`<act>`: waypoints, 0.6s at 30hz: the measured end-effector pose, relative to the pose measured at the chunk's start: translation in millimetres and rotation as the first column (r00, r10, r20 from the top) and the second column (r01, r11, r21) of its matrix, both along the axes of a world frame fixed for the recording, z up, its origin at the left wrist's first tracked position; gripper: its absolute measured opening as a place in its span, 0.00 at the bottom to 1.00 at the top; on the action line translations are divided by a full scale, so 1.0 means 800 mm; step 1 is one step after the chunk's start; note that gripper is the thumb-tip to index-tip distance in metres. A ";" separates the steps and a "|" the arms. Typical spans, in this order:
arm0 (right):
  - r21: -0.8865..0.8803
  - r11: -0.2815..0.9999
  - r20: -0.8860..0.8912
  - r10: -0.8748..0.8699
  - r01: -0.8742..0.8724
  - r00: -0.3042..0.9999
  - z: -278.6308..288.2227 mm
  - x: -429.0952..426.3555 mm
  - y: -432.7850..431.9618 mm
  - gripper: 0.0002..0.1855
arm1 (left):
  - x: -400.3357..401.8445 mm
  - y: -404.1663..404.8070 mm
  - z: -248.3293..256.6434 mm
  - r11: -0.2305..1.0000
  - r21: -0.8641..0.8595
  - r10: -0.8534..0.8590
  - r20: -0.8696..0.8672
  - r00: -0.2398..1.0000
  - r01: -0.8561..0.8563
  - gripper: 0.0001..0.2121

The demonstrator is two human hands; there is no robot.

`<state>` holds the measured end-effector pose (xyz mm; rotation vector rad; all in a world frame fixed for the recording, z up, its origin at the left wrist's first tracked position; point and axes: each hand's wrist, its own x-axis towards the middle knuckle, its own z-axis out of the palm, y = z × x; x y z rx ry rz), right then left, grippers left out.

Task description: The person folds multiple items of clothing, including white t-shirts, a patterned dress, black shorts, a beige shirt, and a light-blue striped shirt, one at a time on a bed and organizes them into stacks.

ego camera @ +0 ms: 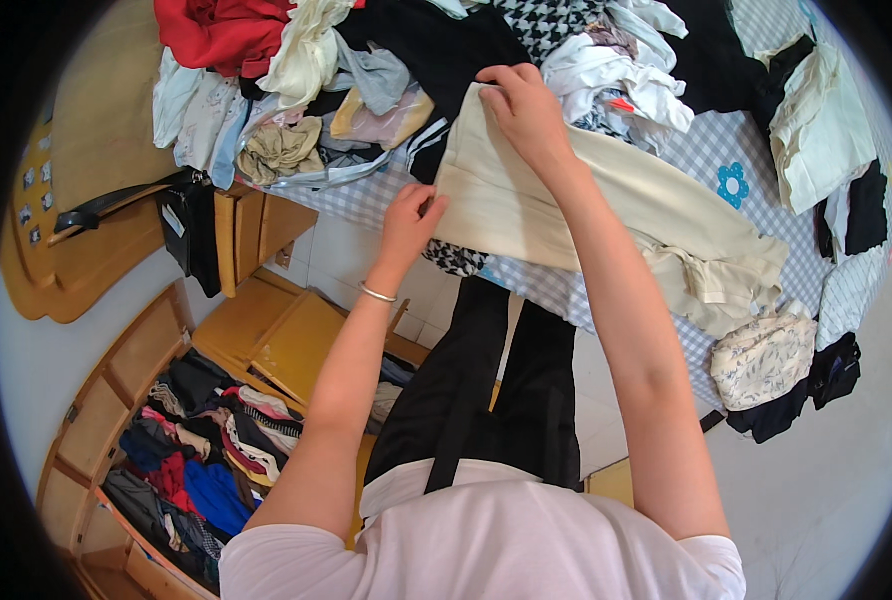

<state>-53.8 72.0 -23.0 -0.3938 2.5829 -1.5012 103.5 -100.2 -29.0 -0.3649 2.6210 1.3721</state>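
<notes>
Before me a long cream garment [517, 202], which looks like a pair of trousers, lies lengthwise across a grey-and-white checked cloth [678, 161]. Its left end is fairly flat, while the right end is bunched and wrinkled. My right hand [528, 116] pinches the far left corner between thumb and fingers. At the near left corner, my left hand [414, 217], with a bangle [377, 292] on its wrist, holds the edge. A bit of black-and-white patterned fabric [455, 259] shows under the near edge.
Heaped clothes, including a red garment [224, 34] and white clothing [614, 79], lie at the far side. Folded pale clothes [825, 127] and a floral cloth bundle [765, 356] lie on the right. Lower left, an open wooden compartment [89, 442] holds many clothes. A black bag [188, 236] hangs nearby.
</notes>
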 end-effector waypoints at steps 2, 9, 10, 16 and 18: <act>-0.150 0.983 0.083 -0.098 0.110 0.992 0.015 0.019 -0.005 0.14 | -0.009 0.000 0.002 1.000 -0.024 -0.013 0.040 0.999 0.014 0.11; 0.078 0.972 -0.060 -0.218 0.222 0.974 0.016 0.161 -0.013 0.17 | -0.024 -0.004 0.001 0.999 0.042 -0.021 0.006 1.000 0.020 0.06; 0.200 0.968 -0.027 -0.152 0.154 0.988 0.009 0.172 -0.007 0.18 | -0.025 -0.006 0.004 0.997 0.071 -0.022 -0.107 0.994 0.029 0.04; 0.327 0.944 0.037 -0.063 0.048 0.997 0.011 0.186 0.039 0.17 | -0.030 -0.019 -0.011 0.968 0.244 0.055 0.037 0.998 -0.063 0.04; 0.325 0.944 0.000 -0.054 0.051 0.999 0.028 0.169 0.048 0.16 | -0.047 -0.006 -0.018 0.944 0.317 0.045 0.143 0.989 -0.089 0.07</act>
